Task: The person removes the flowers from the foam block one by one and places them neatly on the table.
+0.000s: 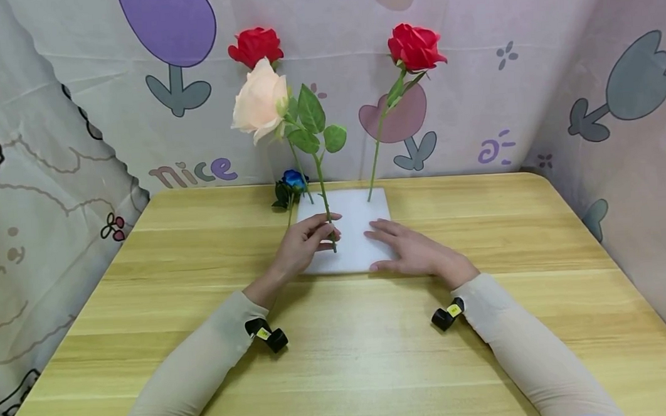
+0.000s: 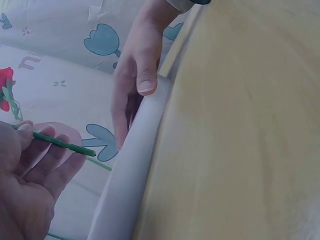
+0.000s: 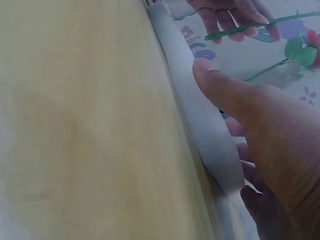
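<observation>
The stem (image 1: 321,177) of a pale rose (image 1: 259,102) was pinched between the thumb and fingers of the left hand (image 1: 301,244), low down, so that only a short end was left beneath the grip. In both wrist views the cut end was seen apart from the white board (image 1: 352,257), pointed down toward its top. The long axis was held close to upright, with the bloom leaned to the left and away from the person. The left hand was thus placed nearest to the stem; the right hand (image 1: 411,248) was set across the board on its right side, its fingers extended and spread, nothing pinched in them, its thumb by the near edge.

Between the fingertips of the two hands a gap was left over the middle of the board. Beyond it, near the far edge, two upright stems were stood, one topped by the left red rose (image 1: 257,47), the other by the right red rose (image 1: 417,46). By the far left corner a blue rose (image 1: 294,179) was placed; whether it was stood in the board could not be told. Open room was offered by the surface (image 1: 346,358) on the near side, while the far side was bounded by a printed cloth (image 1: 323,14).
</observation>
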The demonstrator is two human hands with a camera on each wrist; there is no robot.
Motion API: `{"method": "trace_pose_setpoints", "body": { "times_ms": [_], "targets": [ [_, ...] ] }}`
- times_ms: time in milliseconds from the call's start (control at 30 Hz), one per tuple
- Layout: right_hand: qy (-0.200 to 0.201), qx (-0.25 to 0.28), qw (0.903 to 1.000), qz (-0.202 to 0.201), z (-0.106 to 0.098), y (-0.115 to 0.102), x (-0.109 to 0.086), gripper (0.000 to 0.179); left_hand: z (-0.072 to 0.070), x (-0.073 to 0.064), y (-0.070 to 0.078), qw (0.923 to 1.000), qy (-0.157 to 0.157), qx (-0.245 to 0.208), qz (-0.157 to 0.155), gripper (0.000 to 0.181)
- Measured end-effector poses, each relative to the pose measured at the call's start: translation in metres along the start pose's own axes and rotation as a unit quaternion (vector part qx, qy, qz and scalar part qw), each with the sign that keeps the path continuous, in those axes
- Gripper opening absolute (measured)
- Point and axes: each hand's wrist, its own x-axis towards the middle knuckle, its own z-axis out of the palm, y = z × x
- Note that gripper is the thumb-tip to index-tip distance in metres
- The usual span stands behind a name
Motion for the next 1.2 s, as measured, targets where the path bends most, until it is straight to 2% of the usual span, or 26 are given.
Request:
{"method": "trace_pose_setpoints", "body": {
  "times_ms": [300,500,833,967,1200],
  "targets": [
    [0.004,-0.001,1.0000,-0.003,0.003,0.001,0.001,0.084,-0.007,0.000,0.002,0.9995,-0.018,0.018,-0.021,0.026],
    [0.002,-0.001,1.0000,-0.009,0.004,0.001,0.001,0.082,-0.013,-0.005,0.003,0.9994,-0.016,0.016,-0.026,0.026],
    [0.003,-0.004,1.0000,-0.007,0.000,0.001,0.000,0.084,-0.034,-0.016,0.009,0.9992,-0.019,0.026,-0.026,0.028],
    [0.003,-0.001,1.0000,-0.005,0.000,0.000,-0.001,0.085,-0.042,-0.022,0.009,0.9983,-0.022,0.048,-0.024,0.029],
    [0.002,-0.003,1.0000,-0.002,0.000,0.000,-0.001,0.085,-0.056,-0.030,0.006,0.9958,-0.025,0.079,-0.039,0.032]
  ]
}}
